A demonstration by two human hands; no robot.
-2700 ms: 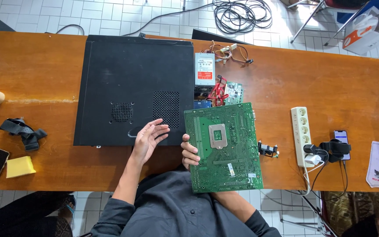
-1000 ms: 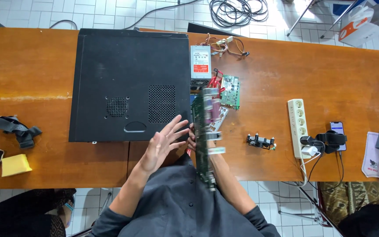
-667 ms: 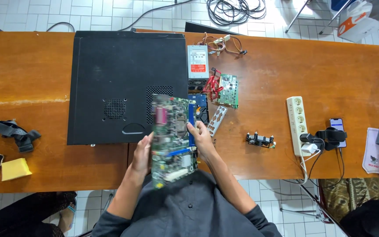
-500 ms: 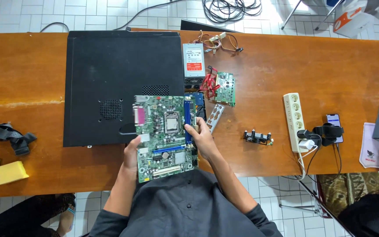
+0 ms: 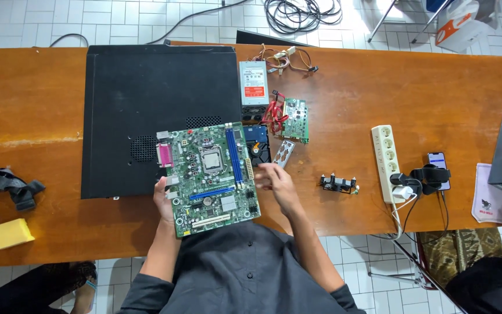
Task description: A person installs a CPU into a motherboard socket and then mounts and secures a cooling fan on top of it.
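While left hand (image 5: 164,200) grips motherboard (image 5: 210,168) edge, right hand (image 5: 277,180) seemingly loose, just beside it.

bare table (image 5: 344,232) right — parts (image 5: 289,119) ahead, seemingly

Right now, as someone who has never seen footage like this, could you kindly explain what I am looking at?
This is one view from a camera worn on a person's head, looking straight down at their own two bare hands; there is no machine. The left hand grips the left edge of a green motherboard, component side up. The right hand is open just beside the board's right edge; whether it touches the board is hard to tell. They work over an orange-brown wooden table. On it lie a black computer case, a grey power supply with loose cables, a small green card, a white power strip, a phone and a yellow sponge.
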